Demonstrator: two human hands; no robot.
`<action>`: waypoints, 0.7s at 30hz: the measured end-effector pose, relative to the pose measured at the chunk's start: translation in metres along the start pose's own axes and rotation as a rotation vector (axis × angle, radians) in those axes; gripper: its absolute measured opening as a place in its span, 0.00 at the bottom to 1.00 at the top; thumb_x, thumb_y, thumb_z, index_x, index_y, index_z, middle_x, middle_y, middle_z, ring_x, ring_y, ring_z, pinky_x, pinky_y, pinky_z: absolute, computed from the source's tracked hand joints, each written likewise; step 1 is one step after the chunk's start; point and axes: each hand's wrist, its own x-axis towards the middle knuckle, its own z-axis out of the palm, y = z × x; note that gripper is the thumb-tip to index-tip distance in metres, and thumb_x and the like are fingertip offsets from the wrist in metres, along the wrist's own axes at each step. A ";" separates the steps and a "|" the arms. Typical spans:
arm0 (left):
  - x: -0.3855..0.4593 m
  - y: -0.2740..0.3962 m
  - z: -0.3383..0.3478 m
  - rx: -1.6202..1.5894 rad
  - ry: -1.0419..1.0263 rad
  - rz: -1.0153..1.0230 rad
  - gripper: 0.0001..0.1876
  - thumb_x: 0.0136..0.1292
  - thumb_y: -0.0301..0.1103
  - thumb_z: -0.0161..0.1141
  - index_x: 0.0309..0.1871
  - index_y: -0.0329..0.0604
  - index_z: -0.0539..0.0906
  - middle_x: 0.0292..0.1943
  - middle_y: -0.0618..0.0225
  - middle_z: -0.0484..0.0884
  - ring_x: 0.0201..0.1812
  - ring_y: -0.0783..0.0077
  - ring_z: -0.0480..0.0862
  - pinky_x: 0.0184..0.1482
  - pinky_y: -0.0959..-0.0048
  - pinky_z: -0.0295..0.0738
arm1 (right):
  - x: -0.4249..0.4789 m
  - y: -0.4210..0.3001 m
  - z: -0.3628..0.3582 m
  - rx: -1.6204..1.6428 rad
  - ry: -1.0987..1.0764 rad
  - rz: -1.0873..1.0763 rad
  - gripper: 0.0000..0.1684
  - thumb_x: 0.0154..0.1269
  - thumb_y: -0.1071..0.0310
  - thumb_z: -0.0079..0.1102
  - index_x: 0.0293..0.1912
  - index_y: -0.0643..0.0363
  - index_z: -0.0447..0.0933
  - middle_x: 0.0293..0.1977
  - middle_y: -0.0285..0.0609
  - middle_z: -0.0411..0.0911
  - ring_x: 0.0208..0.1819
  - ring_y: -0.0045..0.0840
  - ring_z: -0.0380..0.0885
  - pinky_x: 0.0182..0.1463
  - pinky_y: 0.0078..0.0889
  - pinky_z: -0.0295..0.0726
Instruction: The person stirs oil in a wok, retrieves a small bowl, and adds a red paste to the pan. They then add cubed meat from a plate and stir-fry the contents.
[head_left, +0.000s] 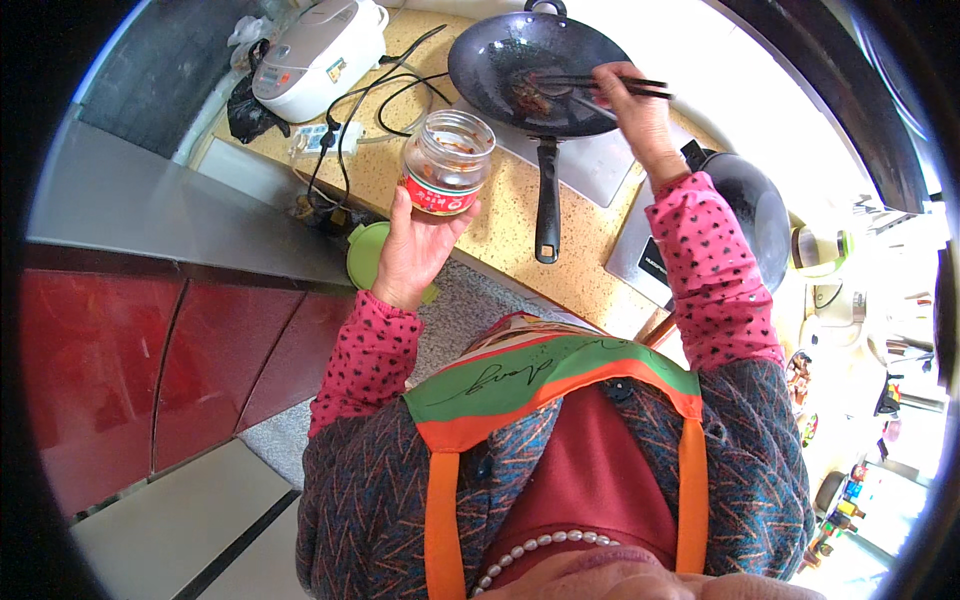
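Note:
My left hand (420, 251) holds an open glass jar (448, 169) upright from below. Reddish sauce clings inside its neck, and its red label bears writing. In my right hand (634, 105) is a pair of dark chopsticks (577, 80), pointing left over the black wok (495, 45). A small dark reddish-brown heap of sauce or seasoning (531, 99) lies in the wok. Next to it rests what looks like a ladle or spoon, its metal handle (595, 107) running under my right hand; whether my fingers touch it I cannot tell. The wok's handle (548, 202) points towards me.
A white rice cooker (322, 60) stands at the back left, with black cables (367, 90) and a power strip (328, 139) before it. Right of the wok sits a second dark pan (750, 202) on a cooktop (637, 240). Below the counter edge is a green lid or bin (367, 255).

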 end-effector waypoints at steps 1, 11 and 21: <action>-0.004 -0.001 -0.001 -0.017 0.001 -0.010 0.41 0.63 0.59 0.59 0.70 0.41 0.59 0.67 0.52 0.66 0.65 0.52 0.71 0.62 0.54 0.72 | -0.002 -0.008 -0.004 0.125 0.029 -0.038 0.11 0.69 0.64 0.59 0.42 0.63 0.80 0.29 0.38 0.81 0.33 0.19 0.81 0.37 0.21 0.81; -0.015 -0.019 0.027 0.115 -0.167 -0.052 0.40 0.64 0.61 0.56 0.71 0.47 0.60 0.67 0.59 0.67 0.66 0.57 0.69 0.62 0.55 0.71 | -0.102 -0.183 -0.063 0.196 -0.062 -0.107 0.14 0.73 0.64 0.49 0.44 0.67 0.76 0.37 0.50 0.81 0.36 0.31 0.84 0.44 0.31 0.86; -0.064 -0.098 0.054 0.133 -0.425 -0.204 0.44 0.60 0.39 0.69 0.73 0.43 0.53 0.68 0.62 0.63 0.70 0.64 0.64 0.71 0.60 0.61 | -0.188 -0.135 -0.079 0.246 -0.313 0.088 0.11 0.71 0.64 0.57 0.40 0.64 0.78 0.36 0.40 0.81 0.37 0.20 0.79 0.40 0.22 0.79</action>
